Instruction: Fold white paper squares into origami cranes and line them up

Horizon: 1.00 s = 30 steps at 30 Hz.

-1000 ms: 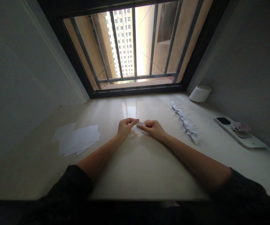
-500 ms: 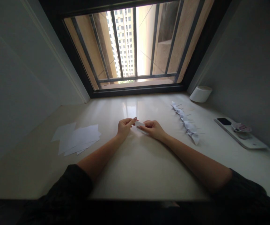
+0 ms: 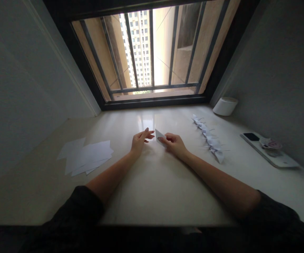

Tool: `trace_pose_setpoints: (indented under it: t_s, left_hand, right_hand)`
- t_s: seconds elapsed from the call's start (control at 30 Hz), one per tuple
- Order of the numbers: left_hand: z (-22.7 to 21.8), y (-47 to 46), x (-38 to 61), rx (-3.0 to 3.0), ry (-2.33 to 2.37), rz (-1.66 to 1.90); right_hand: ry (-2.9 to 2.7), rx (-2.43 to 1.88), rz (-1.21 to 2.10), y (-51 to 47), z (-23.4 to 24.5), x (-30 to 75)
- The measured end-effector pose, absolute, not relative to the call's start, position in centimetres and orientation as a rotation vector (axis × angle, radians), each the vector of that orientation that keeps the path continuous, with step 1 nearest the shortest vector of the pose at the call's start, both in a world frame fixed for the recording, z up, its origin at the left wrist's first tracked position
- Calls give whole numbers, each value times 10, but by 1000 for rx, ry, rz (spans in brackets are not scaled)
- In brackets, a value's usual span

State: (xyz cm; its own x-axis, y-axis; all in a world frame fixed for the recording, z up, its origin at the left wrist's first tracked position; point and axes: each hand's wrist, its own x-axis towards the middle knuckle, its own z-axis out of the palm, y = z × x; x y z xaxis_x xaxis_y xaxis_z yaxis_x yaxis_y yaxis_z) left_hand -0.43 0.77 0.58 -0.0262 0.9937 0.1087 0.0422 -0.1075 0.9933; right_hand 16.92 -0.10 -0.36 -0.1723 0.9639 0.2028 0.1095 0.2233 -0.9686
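Observation:
My right hand (image 3: 173,143) pinches a small folded piece of white paper (image 3: 159,134) and holds it tilted up above the pale counter (image 3: 152,182). My left hand (image 3: 139,139) sits just left of the paper with its fingers stretched out, apart from the paper and holding nothing. Both forearms rest on the counter in front of the window.
A loose pile of white paper sheets (image 3: 87,156) lies at the left. A row of several folded paper figures (image 3: 210,141) runs along the right. Farther right a phone (image 3: 269,149) lies by the wall, and a white round container (image 3: 225,105) stands in the corner.
My left hand has let go of the folded paper and opened its fingers. My right hand has lifted the paper's edge up a little.

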Motion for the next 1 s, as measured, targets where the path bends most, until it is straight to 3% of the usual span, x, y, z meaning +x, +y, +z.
trace_pose_setpoints:
  t_s: [0.27, 0.67, 1.0]
  left_hand:
    - [4, 2, 0, 1619, 1220, 1145]
    - [5, 1, 1, 1623, 1204, 1194]
    - [9, -6, 3, 1837, 1221, 968]
  right_hand:
    - [-1314, -944, 1260, 2, -2, 169]
    - [-1385, -1073, 1149, 3, -1, 173]
    - [-1411, -932, 1156, 5, -5, 172]
